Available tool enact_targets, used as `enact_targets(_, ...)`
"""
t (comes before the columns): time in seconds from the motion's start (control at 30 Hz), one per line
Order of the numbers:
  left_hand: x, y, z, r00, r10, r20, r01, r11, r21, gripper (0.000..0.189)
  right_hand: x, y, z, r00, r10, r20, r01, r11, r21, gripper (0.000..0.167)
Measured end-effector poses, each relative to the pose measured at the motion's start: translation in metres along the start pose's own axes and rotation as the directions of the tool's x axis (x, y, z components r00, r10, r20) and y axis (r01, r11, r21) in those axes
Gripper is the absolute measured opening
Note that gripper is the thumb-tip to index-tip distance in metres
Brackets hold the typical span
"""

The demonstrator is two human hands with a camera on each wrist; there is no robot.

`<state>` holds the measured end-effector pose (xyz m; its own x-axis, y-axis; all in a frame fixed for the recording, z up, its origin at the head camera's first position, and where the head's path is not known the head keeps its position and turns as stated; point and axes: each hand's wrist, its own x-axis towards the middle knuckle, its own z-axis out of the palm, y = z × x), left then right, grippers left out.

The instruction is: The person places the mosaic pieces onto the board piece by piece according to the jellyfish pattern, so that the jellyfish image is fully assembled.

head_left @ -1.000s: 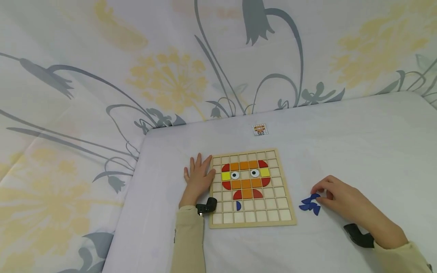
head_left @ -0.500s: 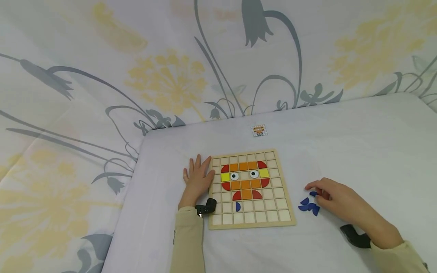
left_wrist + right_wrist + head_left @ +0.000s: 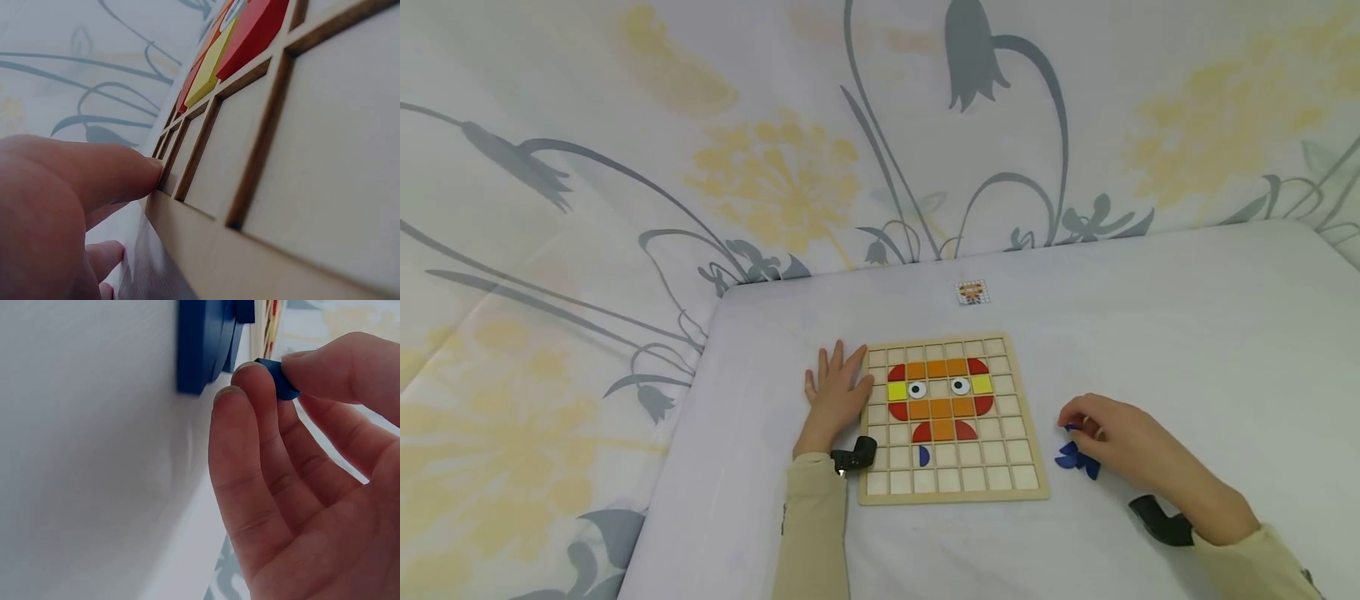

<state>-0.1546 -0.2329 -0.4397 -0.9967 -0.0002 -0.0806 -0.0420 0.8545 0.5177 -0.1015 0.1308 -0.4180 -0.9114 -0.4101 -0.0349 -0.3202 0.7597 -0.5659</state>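
Note:
A wooden grid board (image 3: 955,499) lies on the white-covered table, bearing red, orange and yellow pieces and two eye discs (image 3: 917,389). One blue rounded piece (image 3: 923,456) sits in a lower cell. Fingers spread, my left hand (image 3: 833,400) rests at the board's left edge; its thumb (image 3: 119,172) touches the rim. To the right of the board, my right hand (image 3: 1123,437) pinches a blue piece (image 3: 279,381) between thumb and fingertips. Just beside those fingers lie several loose blue pieces (image 3: 1066,461), partly hidden by the hand in the head view.
Behind the board lies a small picture card (image 3: 973,292) with a coloured figure on a grid. Floral fabric (image 3: 790,183) hangs behind and to the left of the table. Each wrist wears a black camera (image 3: 1161,521).
My right hand has shifted left over the blue pieces, and a blue piece is now pinched in its fingers. The left hand stays in place at the board.

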Motion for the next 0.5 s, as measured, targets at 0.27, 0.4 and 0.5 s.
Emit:
enact_targets(0.27,0.0,0.0,0.0,1.0,-0.003,-0.002,0.003,1.0,-0.002,0.05,0.014,-0.023,0.005,0.999,-0.042,0.025,0.042,0.999,0.016,0.017)
enact_targets(0.4,0.001,0.0,0.0,1.0,-0.004,-0.004,0.004,1.0,-0.012,0.05,0.025,-0.038,0.01,0.997,-0.068,0.037,0.067,0.997,0.032,0.014)
enact_targets(0.5,0.0,0.0,0.0,1.0,-0.004,-0.005,0.004,1.0,-0.009,0.05,0.034,-0.048,0.016,0.995,-0.091,0.043,0.09,0.995,0.034,0.011)
